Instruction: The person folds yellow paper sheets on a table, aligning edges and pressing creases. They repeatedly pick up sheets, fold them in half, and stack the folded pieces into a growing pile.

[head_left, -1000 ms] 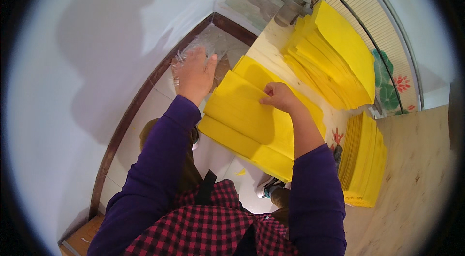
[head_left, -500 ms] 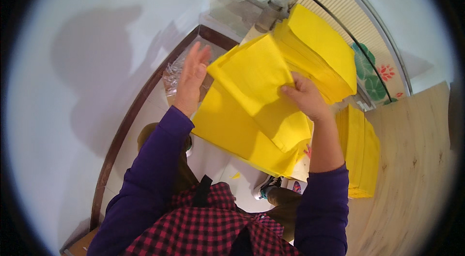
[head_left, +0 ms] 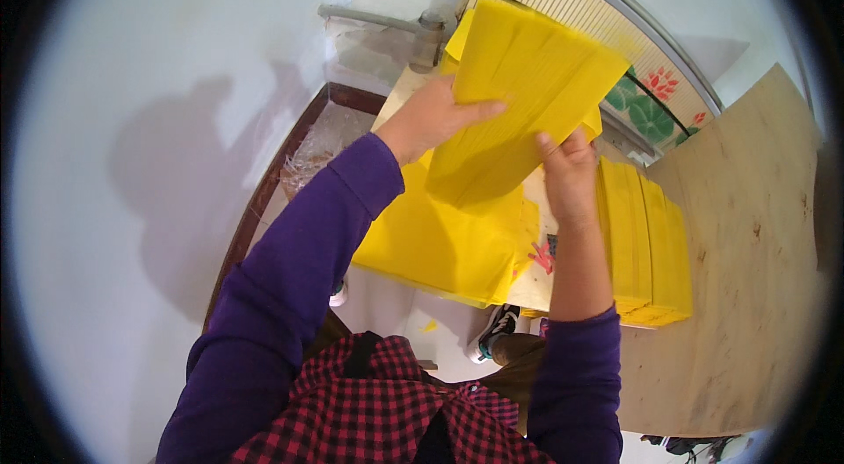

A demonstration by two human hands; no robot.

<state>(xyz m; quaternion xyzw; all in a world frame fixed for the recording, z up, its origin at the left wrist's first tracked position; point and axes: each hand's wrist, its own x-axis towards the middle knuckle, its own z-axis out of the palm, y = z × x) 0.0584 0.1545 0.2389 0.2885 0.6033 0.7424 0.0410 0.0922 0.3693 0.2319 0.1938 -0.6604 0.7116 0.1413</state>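
A thick stack of yellow folded cloth-like sheets point(head_left: 519, 86) is held up, tilted, with its layered edges facing me. My left hand point(head_left: 435, 117) is closed on its left side, thumb across the front and fingers partly hidden behind. At the lower right edge, my right hand point(head_left: 567, 161) pinches the same stack, thumb in front. Beneath it, a wide yellow sheet pile point(head_left: 440, 244) lies on the table, partly covered by the raised stack. More yellow material shows behind the stack, mostly hidden.
Tall stacks of folded yellow sheets point(head_left: 646, 244) stand to the right, beside a large wooden board point(head_left: 738, 262). Red strips point(head_left: 542, 259) lie on the table near my right wrist. Crumpled clear plastic point(head_left: 321, 148) sits by the wall at the left. A slatted panel with painted leaves point(head_left: 651, 117) leans behind.
My left hand has moved right and gone from open to gripping the yellow sheets. A thick stack is now raised between both hands, where my right hand alone held folded sheets.
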